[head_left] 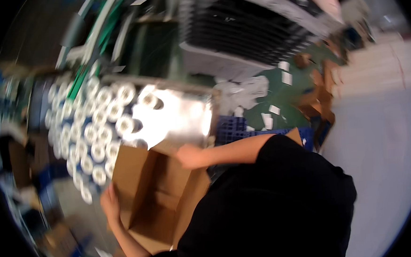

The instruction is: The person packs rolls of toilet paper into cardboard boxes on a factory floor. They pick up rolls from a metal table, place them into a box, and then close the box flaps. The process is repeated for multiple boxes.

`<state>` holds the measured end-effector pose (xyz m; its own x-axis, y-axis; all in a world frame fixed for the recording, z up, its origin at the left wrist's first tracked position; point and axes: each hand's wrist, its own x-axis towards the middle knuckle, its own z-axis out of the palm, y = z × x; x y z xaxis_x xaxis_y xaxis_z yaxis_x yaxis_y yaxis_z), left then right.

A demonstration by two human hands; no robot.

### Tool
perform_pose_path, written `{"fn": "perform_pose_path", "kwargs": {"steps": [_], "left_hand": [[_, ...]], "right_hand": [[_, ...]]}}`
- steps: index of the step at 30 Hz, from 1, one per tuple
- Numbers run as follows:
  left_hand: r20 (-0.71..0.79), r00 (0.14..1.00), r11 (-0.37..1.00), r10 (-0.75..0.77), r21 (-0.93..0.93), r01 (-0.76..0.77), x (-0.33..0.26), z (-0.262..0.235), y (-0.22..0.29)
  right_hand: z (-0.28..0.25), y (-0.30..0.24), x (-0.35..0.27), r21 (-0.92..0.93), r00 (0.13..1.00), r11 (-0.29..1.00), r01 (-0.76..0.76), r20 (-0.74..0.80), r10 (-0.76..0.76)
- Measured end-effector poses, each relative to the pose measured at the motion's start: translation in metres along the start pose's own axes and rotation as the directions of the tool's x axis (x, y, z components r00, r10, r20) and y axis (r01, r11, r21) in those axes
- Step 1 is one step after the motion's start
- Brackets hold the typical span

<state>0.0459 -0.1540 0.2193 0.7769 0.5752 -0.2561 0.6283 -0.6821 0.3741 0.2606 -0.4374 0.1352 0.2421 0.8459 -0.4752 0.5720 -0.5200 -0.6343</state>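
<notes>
An open cardboard box (165,197) is tilted in front of my body, its flaps folded outward and its inside bare. My left hand (110,203) grips the outer edge of its left flap, the fingers partly hidden behind the cardboard. My right hand (191,156) is closed on the box's far right rim, slightly smeared by motion. Just beyond the box, a shiny metal surface (181,113) carries several white rolls (99,117) with hollow cores, packed close together on its left side.
A large grey machine with a dark slatted front (246,27) stands at the far side. A blue plastic crate (231,128) sits right of the metal surface. White paper scraps (267,121) lie on the green floor. More cardboard boxes (60,238) are at lower left.
</notes>
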Motion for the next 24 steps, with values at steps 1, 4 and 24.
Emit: {"fn": "perform_pose_path", "kwargs": {"steps": [1, 4, 24], "left_hand": [[0.104, 0.995, 0.993, -0.010, -0.113, 0.022, 0.013, 0.012, -0.003], [0.396, 0.914, 0.931, -0.085, -0.295, 0.215, 0.020, 0.077, -0.019], [-0.215, 0.969, 0.981, -0.123, 0.123, 0.151, 0.122, 0.195, -0.056]], "right_hand": [[-0.001, 0.000, -0.004, 0.010, 0.998, 0.998, -0.057, -0.015, 0.057], [-0.001, 0.001, -0.013, -0.035, 0.997, 0.998, -0.044, -0.062, 0.042], [-0.091, 0.117, 0.278, -0.620, 0.984, 0.784, -0.043, -0.160, -0.073]]}}
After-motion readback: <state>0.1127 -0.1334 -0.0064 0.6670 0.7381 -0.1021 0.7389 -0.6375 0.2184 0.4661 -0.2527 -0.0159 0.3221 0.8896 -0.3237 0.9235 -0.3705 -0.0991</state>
